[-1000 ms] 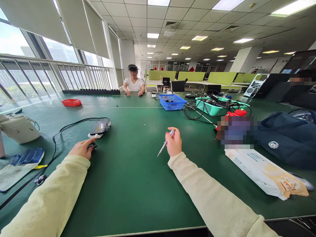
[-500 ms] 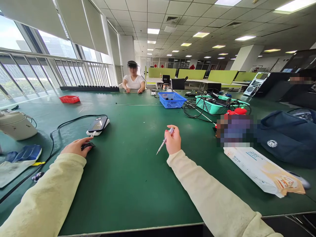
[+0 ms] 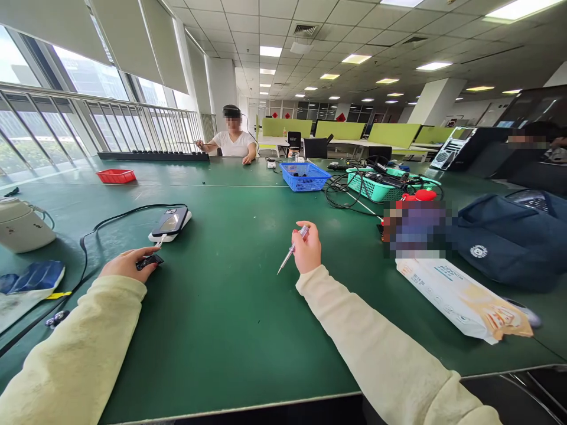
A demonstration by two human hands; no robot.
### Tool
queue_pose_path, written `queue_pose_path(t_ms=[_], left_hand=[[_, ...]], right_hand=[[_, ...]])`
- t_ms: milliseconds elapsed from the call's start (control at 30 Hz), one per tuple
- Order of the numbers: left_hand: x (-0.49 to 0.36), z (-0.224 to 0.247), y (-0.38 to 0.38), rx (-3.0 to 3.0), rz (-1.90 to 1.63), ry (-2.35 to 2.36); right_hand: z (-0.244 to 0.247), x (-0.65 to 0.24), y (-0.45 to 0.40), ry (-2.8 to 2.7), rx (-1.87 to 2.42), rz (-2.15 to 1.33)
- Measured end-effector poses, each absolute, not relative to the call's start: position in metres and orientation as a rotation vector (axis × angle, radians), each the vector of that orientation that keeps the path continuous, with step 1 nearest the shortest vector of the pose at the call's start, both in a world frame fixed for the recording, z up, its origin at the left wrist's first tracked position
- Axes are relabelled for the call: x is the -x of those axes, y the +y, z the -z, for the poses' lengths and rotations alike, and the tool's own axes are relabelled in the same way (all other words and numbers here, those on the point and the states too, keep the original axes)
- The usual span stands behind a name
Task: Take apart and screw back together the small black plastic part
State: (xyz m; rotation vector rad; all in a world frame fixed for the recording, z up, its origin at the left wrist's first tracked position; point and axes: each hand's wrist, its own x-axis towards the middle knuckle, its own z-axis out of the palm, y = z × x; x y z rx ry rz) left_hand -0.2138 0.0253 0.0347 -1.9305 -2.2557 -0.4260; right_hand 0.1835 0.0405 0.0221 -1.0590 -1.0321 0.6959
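Observation:
My right hand (image 3: pixel 309 249) is closed around a slim screwdriver (image 3: pixel 287 260) with a see-through purplish handle. Its thin metal shaft points down and left, above the green table (image 3: pixel 221 330). At the left, my left hand (image 3: pixel 124 263) rests low over the table, its fingers closed on a small black flat piece (image 3: pixel 149 261) whose exact kind I cannot make out. Just beyond that hand lies a phone (image 3: pixel 172 221) on a white pad, with a white cable end beside my fingertips.
A black cable (image 3: pixel 88 236) runs along the left, near a white pot-like container (image 3: pixel 24 224). Farther back are a red tray (image 3: pixel 116 176), a blue basket (image 3: pixel 305 177) and a teal basket (image 3: pixel 376 188) of cables. A wipes pack (image 3: pixel 460 295) and navy bag (image 3: pixel 509 236) lie right. Another person sits opposite.
The view has shifted slightly, and the black piece shows a little more in my left hand. The screwdriver stays in my right hand. The person opposite has moved one hand out sideways.

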Motion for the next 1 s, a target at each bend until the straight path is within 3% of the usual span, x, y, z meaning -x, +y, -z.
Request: queue_pose_path(t_ms=[600,767,1000], left_hand=[[0.195,-0.052,0.014,1.831,0.505,-2.358],[0.128,-0.064,0.004,2.112,0.693,-1.986],[0.002,-0.071,-0.036,2.987,0.430,-1.306]], right_hand=[[-0.026,-0.183,0.040,-1.027,1.058,-0.695],[-0.030,-0.188,0.043,-0.982,1.058,-0.684],[-0.026,-0.190,0.048,-0.878,1.060,-0.883]])
